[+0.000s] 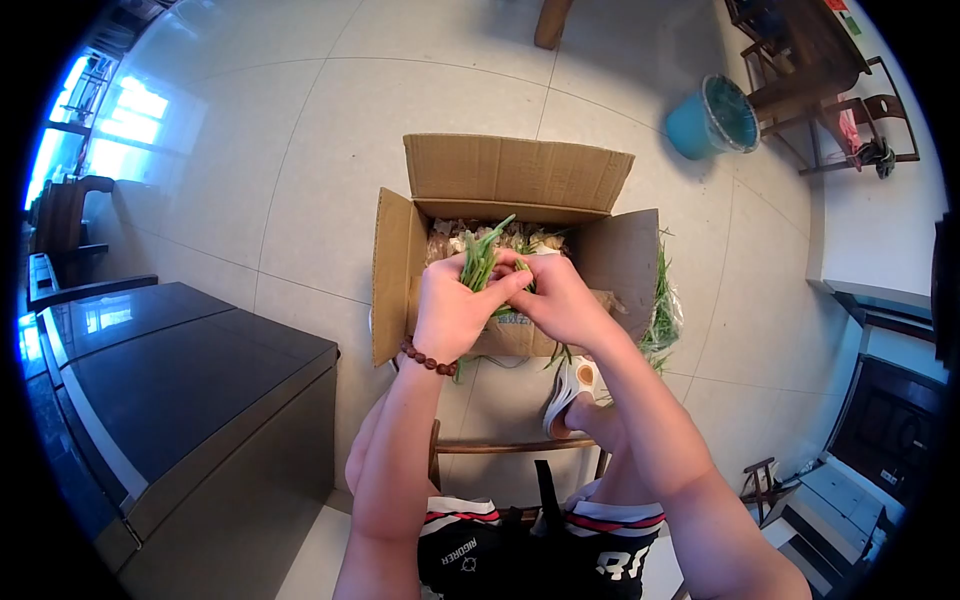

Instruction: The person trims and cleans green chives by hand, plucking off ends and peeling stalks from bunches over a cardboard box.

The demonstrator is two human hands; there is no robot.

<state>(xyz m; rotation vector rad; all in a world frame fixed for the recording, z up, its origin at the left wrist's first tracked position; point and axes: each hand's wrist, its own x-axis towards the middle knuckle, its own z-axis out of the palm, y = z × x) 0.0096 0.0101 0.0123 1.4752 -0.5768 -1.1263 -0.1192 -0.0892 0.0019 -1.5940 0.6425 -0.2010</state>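
My left hand (450, 305), with a brown bead bracelet at the wrist, is closed around a bunch of long, thin green stalks (480, 258). Close against it, my right hand (562, 300) has its fingers pinched on green stalk ends; the fingertips of both hands meet. Both hands are over an open cardboard box (515, 170) with its flaps spread. Inside the box lie crumpled, papery brown and whitish scraps, partly hidden by my hands. Some stalks hang below my hands by the near side of the box.
A clear plastic bag (667, 318) with more greens stands against the box's right side. Farther off is a blue bucket (712, 118) with a lined rim, near wooden furniture (810, 60). A dark cabinet (190, 380) stands close on my left. My shoe (572, 395) is near the box.
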